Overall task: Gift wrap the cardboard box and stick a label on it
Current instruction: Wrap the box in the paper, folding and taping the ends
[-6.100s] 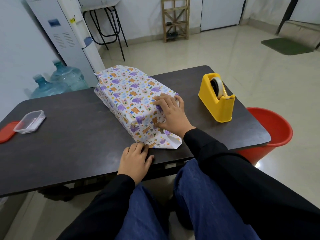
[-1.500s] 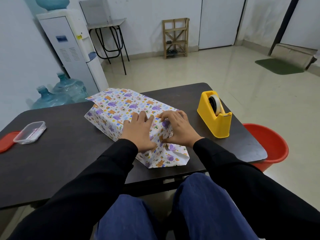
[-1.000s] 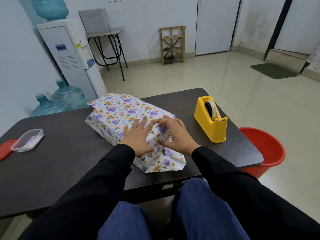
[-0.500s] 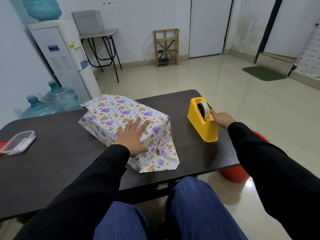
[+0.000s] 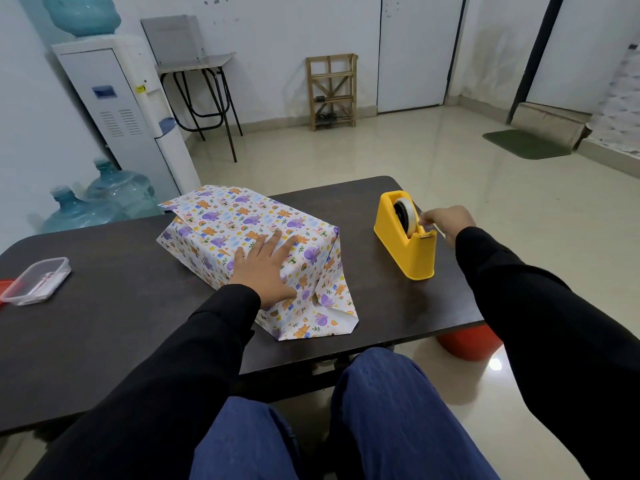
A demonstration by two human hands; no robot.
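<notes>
**Tabletop view: one grip flat on the parcel, the other at the tape**

Dark tabletop point(image 5: 121, 323) across the middle of the frame, with pale glossy floor beyond it and white walls along the top. At frame centre, slantwise on the tabletop, the cardboard box point(image 5: 225, 226), fully covered in animal-print wrapping paper point(image 5: 329, 317). Lower end of the paper not yet closed, splayed out as a loose flap flat on the tabletop near the bottom edge. Upper-left end likewise loose and jutting past the box.

Left grip point(image 5: 266, 268) palm down on top of the box toward its lower end, fingers straight and spread, pressing the paper. Black sleeve running down to the lower left.

Right of centre, well apart from the box, a yellow tape dispenser point(image 5: 412, 258) upright on the tabletop, tape point(image 5: 411, 218) on its reel. Right grip point(image 5: 446, 221) just beside the dispenser's right side, thumb and fingertips pinched together on the free end of the tape near the cutter.

At far left, a clear plastic container point(image 5: 36, 280). Below the tabletop's right corner, part of a red bucket point(image 5: 467, 346). At upper left, a water dispenser point(image 5: 117, 109).
</notes>
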